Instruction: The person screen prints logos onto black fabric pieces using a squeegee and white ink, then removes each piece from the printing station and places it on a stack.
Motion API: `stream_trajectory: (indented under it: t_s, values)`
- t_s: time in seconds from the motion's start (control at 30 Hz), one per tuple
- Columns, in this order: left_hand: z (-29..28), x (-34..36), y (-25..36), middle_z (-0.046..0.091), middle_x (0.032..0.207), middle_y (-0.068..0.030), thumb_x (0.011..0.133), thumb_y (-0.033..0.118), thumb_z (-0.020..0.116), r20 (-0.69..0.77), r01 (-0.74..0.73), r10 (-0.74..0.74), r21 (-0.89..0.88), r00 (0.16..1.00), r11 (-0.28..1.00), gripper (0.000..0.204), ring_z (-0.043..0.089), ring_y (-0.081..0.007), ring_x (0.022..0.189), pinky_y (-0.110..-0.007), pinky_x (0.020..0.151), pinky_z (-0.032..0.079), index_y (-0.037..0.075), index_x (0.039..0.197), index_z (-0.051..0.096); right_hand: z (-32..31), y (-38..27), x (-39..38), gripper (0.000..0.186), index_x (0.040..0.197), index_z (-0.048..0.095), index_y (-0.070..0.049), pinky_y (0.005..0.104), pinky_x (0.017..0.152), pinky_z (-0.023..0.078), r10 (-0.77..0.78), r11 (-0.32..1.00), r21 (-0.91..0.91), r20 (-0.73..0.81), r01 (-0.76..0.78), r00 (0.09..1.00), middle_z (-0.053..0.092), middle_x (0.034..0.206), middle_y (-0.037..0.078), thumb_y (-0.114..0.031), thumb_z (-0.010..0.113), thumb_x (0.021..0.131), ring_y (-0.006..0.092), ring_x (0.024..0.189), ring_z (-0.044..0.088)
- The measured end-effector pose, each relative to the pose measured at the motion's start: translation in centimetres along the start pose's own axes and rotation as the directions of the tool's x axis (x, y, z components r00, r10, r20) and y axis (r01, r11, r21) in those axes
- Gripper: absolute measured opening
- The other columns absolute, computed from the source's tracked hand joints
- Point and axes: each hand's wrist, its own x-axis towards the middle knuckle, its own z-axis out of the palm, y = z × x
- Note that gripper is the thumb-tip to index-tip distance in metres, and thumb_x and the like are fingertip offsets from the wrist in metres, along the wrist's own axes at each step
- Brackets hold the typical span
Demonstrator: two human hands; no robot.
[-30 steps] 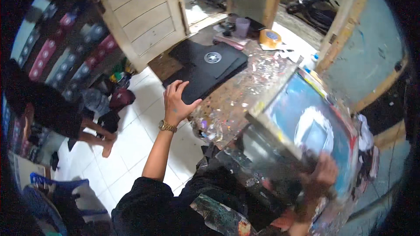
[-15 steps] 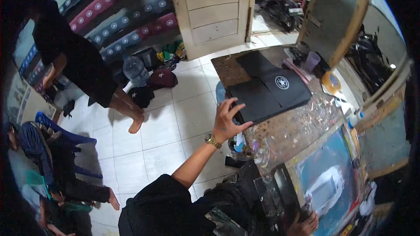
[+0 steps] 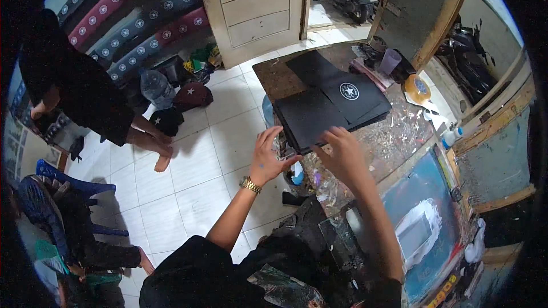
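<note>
A stack of flat black pieces [image 3: 314, 117], fabric by the look of it, lies on the worn worktable. One piece bears a round white star emblem [image 3: 349, 90]. My left hand [image 3: 267, 157], with a gold watch on its wrist, is just off the stack's near left corner, fingers spread and holding nothing. Over the stack's near edge is my right hand [image 3: 341, 151], slightly blurred, its thumb and fingers apart. Whether its fingertips touch the top piece cannot be made out.
Right of me lies a printing screen [image 3: 419, 234] with white paint around its window. A tape roll [image 3: 418, 89] and a purple cup [image 3: 390, 61] stand at the table's far right. A person in black [image 3: 80, 85] stands at left, near a blue chair [image 3: 74, 179].
My right hand has come up from beside the screen to the black stack's near edge. My left hand has drawn slightly back from the stack. The view has shifted.
</note>
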Motion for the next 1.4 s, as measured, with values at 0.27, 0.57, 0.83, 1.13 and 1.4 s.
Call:
stream_trajectory:
  t_s: [0.27, 0.57, 0.83, 1.13, 1.4]
  values:
    - [0.7, -1.7, -0.3, 0.060, 0.145, -0.0132, 0.071, 0.043, 0.092, 0.044, 0.014, -0.014, -0.013, 0.999, 1.000, 0.080, 0.057, -0.0326, 0.131, -0.046, 0.113, 0.043, 0.004, 0.134, 0.064, 7.6, 0.0, 2.8, 0.038, 0.091, 0.069, -0.001, 0.0471, 0.082, 0.055, 0.124, 0.986, 0.119, -0.030, -0.119, 0.992, 0.066, 0.092, 0.016, -0.033, 0.084, 0.076, 0.0361, 0.095, 0.065]
    - [1.3, -1.6, -0.7, 0.062, 0.142, -0.0120, 0.069, 0.032, 0.094, 0.013, -0.054, 0.053, 0.054, 0.998, 0.997, 0.076, 0.059, -0.0325, 0.129, -0.045, 0.110, 0.046, 0.008, 0.134, 0.064, 9.2, 0.4, 2.6, 0.029, 0.085, 0.067, -0.002, 0.0460, 0.076, 0.057, 0.056, 0.998, 0.051, -0.163, -0.048, 0.985, 0.066, 0.087, 0.016, -0.027, 0.079, 0.077, 0.0353, 0.088, 0.067]
    - [0.9, -1.0, 0.2, 0.063, 0.139, -0.0118, 0.071, 0.030, 0.092, 0.028, -0.053, 0.051, 0.085, 0.998, 0.995, 0.072, 0.059, -0.0325, 0.128, -0.046, 0.111, 0.045, 0.007, 0.133, 0.064, 6.4, 1.4, 4.2, 0.027, 0.094, 0.070, 0.000, 0.0498, 0.082, 0.056, 0.307, 0.917, 0.241, 0.082, -0.318, 0.948, 0.070, 0.104, 0.025, -0.025, 0.075, 0.085, 0.0433, 0.099, 0.069]
    - [1.2, -0.3, 1.9, 0.058, 0.139, -0.0150, 0.070, 0.031, 0.090, 0.025, -0.052, 0.049, 0.177, 0.998, 0.983, 0.065, 0.054, -0.0362, 0.129, -0.048, 0.109, 0.044, 0.007, 0.126, 0.069, 7.7, 3.6, 3.2, 0.013, 0.107, 0.068, -0.005, 0.0482, 0.072, 0.052, 0.051, 0.939, 0.341, -0.261, 0.042, 0.964, 0.064, 0.088, 0.020, -0.009, 0.064, 0.095, 0.0437, 0.083, 0.065]
    - [0.9, -0.2, 1.0, 0.054, 0.144, -0.0149, 0.067, 0.033, 0.091, 0.032, -0.038, 0.034, 0.143, 0.999, 0.989, 0.077, 0.052, -0.0352, 0.131, -0.048, 0.109, 0.043, 0.009, 0.135, 0.063, 7.7, 2.4, 2.6, 0.027, 0.111, 0.065, -0.006, 0.0504, 0.081, 0.054, 0.007, 0.947, 0.318, -0.146, 0.040, 0.989, 0.066, 0.102, 0.022, -0.007, 0.072, 0.085, 0.0467, 0.091, 0.066]
